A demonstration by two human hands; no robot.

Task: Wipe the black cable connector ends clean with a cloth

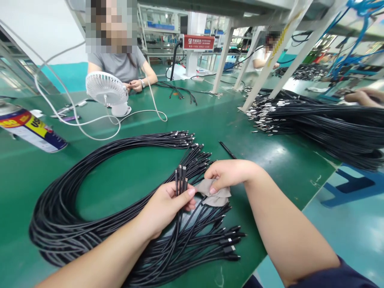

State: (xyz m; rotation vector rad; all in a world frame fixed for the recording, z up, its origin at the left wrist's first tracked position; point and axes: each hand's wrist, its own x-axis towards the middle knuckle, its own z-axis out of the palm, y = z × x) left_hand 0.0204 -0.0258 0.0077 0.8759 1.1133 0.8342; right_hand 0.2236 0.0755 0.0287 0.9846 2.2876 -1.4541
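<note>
By the near side of the green table, two bare hands over black cables. Left hand: fingers closed round a few held cables, plugs standing up above the thumb. Right hand, just beside: thumb and fingers pinching a crumpled grey cloth, one corner close to the left fingertips; I cannot tell whether they touch. Beneath both hands, the main cable bundle lies in a broad C, metal-tipped plugs fanned out to the right.

Past the right wrist, a slim black rod on the tabletop. Off the right edge, a blue stool. Farther left, a printed aerosol can; beyond it, a white desk fan, white cord looping around. Farther right, a second cable heap, plugs pointing left.

Across the table, a grey-shirted co-worker, hands together. Behind, a red sign; off right, a white-topped person.
</note>
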